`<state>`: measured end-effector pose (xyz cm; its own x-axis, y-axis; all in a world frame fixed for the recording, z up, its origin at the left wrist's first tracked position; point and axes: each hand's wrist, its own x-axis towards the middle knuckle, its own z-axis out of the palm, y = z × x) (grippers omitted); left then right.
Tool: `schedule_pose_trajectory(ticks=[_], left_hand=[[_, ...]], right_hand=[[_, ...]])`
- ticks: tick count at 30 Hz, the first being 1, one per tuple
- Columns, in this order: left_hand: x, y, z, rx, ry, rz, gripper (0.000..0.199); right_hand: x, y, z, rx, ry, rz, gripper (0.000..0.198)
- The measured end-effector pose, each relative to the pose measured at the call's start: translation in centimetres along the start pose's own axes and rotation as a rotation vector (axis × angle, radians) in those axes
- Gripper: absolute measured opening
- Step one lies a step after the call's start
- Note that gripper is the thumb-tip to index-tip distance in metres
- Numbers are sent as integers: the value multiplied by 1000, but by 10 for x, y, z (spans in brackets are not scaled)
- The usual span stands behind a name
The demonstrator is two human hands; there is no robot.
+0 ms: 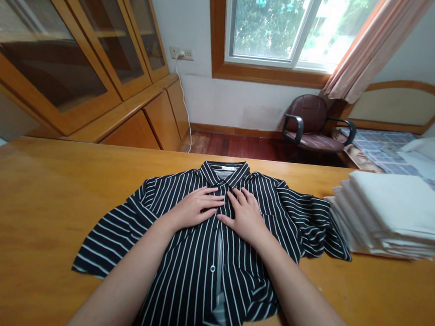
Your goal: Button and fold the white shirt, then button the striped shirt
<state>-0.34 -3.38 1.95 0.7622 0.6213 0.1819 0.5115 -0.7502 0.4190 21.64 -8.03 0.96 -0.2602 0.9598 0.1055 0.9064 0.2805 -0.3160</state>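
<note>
A black shirt with white stripes [189,276] lies spread front side up on the wooden table, its collar at the far side and its short sleeves out to both sides. My left hand [196,207] rests flat on the upper chest, left of the button placket, fingers stretched. Across the placket, my right hand [244,213] lies on the other chest panel with its fingers apart. Below the hands the front edges part a little, and a button shows on the left panel. The lower right part of the shirt is wrinkled, and the hem runs toward the bottom edge.
A stack of folded white cloth [398,207] stands on the table [29,203] at the right, close to the right sleeve. Beyond the table are an office chair [313,120], a bed [377,140], a glass-door cabinet [97,63] and a plugged-in white cord [185,95].
</note>
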Motion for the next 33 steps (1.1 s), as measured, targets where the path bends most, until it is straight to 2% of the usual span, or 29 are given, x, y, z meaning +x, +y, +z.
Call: schedule_pose_trajectory(ticks=[8, 12, 19, 25, 33], left_hand=[[0, -5, 5, 40, 54, 0, 33], [0, -9, 7, 77, 57, -57, 36], [-1, -11, 9, 116, 16, -104, 38], [-2, -12, 9, 104, 21, -87, 39], [-1, -16, 12, 139, -34, -106, 45]], right_hand=[[0, 0, 0, -2, 13, -3, 75], [0, 1, 1, -2, 13, -5, 75], [0, 1, 1, -6, 0, -6, 77], [-1, 0, 0, -11, -2, -9, 77], [3, 11, 3, 5, 21, -56, 67]])
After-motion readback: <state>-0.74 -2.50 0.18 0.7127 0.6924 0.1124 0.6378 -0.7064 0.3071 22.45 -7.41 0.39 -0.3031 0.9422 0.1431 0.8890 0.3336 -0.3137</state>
